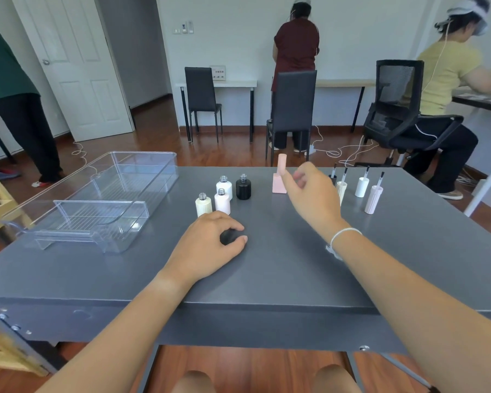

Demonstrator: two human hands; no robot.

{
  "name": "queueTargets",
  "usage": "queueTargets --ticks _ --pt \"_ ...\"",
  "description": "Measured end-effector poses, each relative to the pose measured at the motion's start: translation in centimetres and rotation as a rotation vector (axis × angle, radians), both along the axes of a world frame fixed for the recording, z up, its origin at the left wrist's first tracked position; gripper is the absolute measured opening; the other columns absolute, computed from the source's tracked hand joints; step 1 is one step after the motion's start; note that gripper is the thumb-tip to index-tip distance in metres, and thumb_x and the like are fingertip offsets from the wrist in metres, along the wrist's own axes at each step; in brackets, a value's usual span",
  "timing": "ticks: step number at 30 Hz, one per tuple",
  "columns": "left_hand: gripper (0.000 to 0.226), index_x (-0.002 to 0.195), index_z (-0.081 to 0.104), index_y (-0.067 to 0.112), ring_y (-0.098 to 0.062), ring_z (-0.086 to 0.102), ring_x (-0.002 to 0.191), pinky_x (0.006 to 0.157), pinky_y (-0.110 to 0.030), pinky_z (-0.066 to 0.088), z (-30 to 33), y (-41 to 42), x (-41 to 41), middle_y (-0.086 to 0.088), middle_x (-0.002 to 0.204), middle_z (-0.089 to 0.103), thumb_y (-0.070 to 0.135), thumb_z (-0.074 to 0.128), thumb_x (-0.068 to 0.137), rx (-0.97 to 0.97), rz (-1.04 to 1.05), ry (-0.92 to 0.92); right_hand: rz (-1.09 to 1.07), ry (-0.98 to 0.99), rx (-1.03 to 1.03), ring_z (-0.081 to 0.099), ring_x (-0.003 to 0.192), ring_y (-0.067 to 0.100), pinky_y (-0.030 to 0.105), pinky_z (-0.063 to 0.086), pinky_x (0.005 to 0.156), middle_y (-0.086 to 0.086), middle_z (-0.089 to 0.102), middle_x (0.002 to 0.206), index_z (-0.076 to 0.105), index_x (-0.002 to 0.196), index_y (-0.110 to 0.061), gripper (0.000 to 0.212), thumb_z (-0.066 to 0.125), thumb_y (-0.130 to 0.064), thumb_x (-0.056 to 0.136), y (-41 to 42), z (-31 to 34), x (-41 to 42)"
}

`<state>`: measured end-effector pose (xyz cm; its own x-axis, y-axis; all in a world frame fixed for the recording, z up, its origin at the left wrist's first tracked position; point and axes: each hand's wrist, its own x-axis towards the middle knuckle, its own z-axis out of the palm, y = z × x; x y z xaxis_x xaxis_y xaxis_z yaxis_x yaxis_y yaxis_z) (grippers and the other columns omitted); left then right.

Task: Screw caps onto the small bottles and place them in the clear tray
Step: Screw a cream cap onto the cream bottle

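My left hand (210, 239) rests on the grey table and grips a small black bottle (229, 236), mostly hidden under its fingers. Just beyond stand several uncapped bottles: a cream one (203, 205), a pale pink one (222, 202), a white one (224, 186) and a black one (243, 187). My right hand (309, 191) hovers over the table with fingers relaxed and holds nothing, next to a capped pink bottle (279, 178). Brush caps stand upside down at the right: white (362, 186), pale pink (374, 198), cream (341, 190); one black cap is partly hidden behind my hand.
The clear tray (97, 199) sits at the table's left with a smaller clear insert inside. Past the far edge stand black chairs (292, 109), and other people work at desks. A wooden rack edge shows at lower left.
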<state>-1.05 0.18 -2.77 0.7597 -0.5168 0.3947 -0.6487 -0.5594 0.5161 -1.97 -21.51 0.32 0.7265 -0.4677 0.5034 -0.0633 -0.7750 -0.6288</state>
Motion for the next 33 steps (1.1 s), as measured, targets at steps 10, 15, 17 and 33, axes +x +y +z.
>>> queueTargets --ticks 10,15,17,33 --pt "0.021 0.080 0.060 0.040 -0.003 0.055 0.086 0.070 -0.007 0.038 0.6 0.3 0.6 0.015 0.096 0.057 0.020 0.064 0.079 -0.452 0.225 0.076 -0.059 -0.050 0.214 0.054 0.075 0.017 0.024 0.035 0.055 -0.003 0.057 0.074 0.048 0.095 -0.025 0.021 0.051 -0.044 0.085 -2.7 -2.3 -4.2" --pt "0.026 0.098 0.053 0.031 -0.013 0.050 0.093 0.079 -0.024 0.038 0.8 0.8 1.7 0.007 0.109 0.046 0.024 0.067 0.077 -0.548 0.398 0.044 -0.116 -0.113 0.387 0.051 0.070 0.013 0.028 0.036 0.067 -0.006 0.050 0.065 0.041 0.120 -0.021 0.041 0.056 -0.036 0.085 -3.2 -2.0 -4.0" --pt "0.040 0.111 0.050 0.027 -0.015 0.049 0.093 0.081 -0.025 0.036 0.9 1.2 2.5 0.006 0.114 0.042 0.027 0.069 0.076 -0.521 0.439 0.125 -0.123 -0.122 0.442 0.050 0.069 0.011 0.028 0.035 0.069 -0.007 0.049 0.066 0.038 0.126 -0.021 0.047 0.057 -0.035 0.085 -3.4 -2.1 -3.8" --pt "0.016 0.092 0.064 0.025 -0.009 0.058 0.084 0.070 -0.021 0.038 0.8 1.2 4.6 0.008 0.091 0.064 0.027 0.069 0.077 -0.424 0.349 0.354 -0.224 0.027 0.481 0.063 0.083 0.037 0.041 0.052 0.076 0.017 0.067 0.091 0.053 0.089 -0.010 0.016 0.048 -0.025 0.086 -4.2 -1.8 -2.3"
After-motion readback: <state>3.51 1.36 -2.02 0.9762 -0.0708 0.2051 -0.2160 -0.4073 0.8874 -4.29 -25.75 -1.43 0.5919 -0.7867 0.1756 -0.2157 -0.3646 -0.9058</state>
